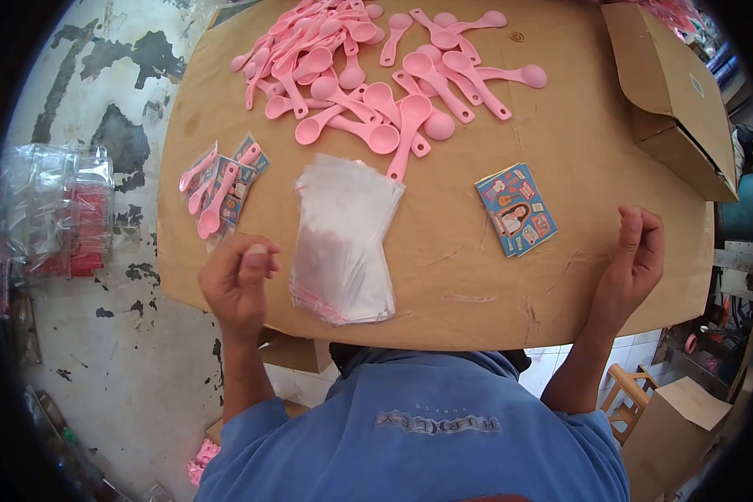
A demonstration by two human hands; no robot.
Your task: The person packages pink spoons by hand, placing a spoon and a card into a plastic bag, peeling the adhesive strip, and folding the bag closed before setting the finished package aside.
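Observation:
My left hand (236, 280) hovers at the table's left front edge with its fingers curled in and nothing visible in them. It is nearest to a small pile of packed pink spoons (217, 197), each in a clear bag with a printed card. Between my hands lies a stack of clear plastic bags (343, 243), slightly fanned. My right hand (633, 259) is raised over the right side, thumb and fingers drawn together, with no object showing. To its left rests a short stack of blue printed cards (519, 211).
A large heap of loose pink measuring spoons (335, 50) covers the back of the brown table (452, 309). An open cardboard box (673, 100) stands at the back right. Beyond the left edge are more clear packets (54, 213), and a carton (673, 435) sits low at right.

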